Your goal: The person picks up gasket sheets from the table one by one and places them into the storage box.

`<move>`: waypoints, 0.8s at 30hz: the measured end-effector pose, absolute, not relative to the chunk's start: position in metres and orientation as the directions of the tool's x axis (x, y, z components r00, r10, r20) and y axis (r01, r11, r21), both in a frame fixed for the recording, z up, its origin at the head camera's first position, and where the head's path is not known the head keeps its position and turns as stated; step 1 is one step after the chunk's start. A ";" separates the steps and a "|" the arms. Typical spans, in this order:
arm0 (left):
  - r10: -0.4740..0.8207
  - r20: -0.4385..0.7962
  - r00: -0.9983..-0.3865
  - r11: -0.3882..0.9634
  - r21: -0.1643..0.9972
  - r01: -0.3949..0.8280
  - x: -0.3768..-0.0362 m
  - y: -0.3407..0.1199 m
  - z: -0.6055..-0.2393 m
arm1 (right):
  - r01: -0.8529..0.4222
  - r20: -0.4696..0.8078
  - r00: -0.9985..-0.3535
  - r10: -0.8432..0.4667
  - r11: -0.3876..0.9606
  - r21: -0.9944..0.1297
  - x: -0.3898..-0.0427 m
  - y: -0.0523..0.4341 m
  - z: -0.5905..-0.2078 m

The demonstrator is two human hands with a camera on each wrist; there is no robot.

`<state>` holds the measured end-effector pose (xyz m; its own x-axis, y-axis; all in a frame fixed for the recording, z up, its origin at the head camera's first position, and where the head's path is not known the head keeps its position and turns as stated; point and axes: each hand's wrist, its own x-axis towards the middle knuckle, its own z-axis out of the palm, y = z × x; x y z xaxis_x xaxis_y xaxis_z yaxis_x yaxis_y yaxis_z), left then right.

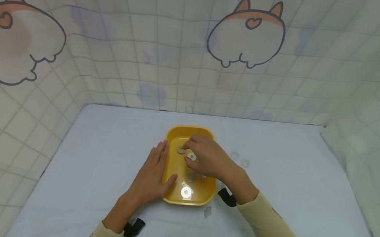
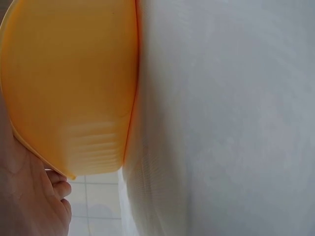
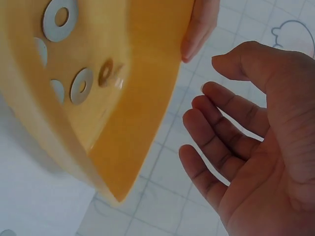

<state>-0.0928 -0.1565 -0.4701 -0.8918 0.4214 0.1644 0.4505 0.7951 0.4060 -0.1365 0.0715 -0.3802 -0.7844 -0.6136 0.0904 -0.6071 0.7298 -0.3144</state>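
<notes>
A yellow tray [image 1: 189, 129] sits mid-table with several flat metal washers [image 1: 186, 192] inside. My left hand [image 1: 156, 170] lies flat against the tray's left wall, fingers straight, thumb at the near rim. In the left wrist view the tray wall [image 2: 69, 83] fills the left side, with my left hand [image 2: 29, 196] below it. Over the tray hovers my right hand [image 1: 204, 156], above two washers [image 1: 182, 150]. Seen from the right wrist, the right hand [image 3: 246, 147] has spread, relaxed fingers and holds nothing, beside the tray [image 3: 138, 73] and its washers [image 3: 81, 85].
Two more washers [image 1: 235, 155] lie on the white tablecloth [image 1: 286, 179] just right of the tray. A small clear scrap [image 1: 207, 212] lies in front of it. A checked cloth with cartoon prints [image 1: 244, 39] walls in the back and both sides.
</notes>
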 end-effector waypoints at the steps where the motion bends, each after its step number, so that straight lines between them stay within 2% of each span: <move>1: 0.424 0.165 -0.890 0.793 0.408 0.453 -0.092 -0.156 -0.470 | -0.603 0.096 -0.788 -0.608 0.731 -0.320 -0.135 0.074 -0.381; 13: 0.405 0.147 -0.902 0.812 0.396 0.429 -0.091 -0.156 -0.472 | -0.477 0.071 -0.869 -0.489 0.792 -0.380 -0.127 0.110 -0.384; 24: 0.406 0.160 -0.900 0.800 0.414 0.434 -0.092 -0.155 -0.473 | -0.381 0.072 -0.921 -0.383 0.845 -0.376 -0.124 0.151 -0.402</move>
<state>-0.0917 -0.1547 -0.4734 -0.8998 0.4060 0.1597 0.4344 0.7997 0.4145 -0.1237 0.1510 -0.4024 -0.9209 -0.3831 0.0717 -0.3807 0.8447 -0.3763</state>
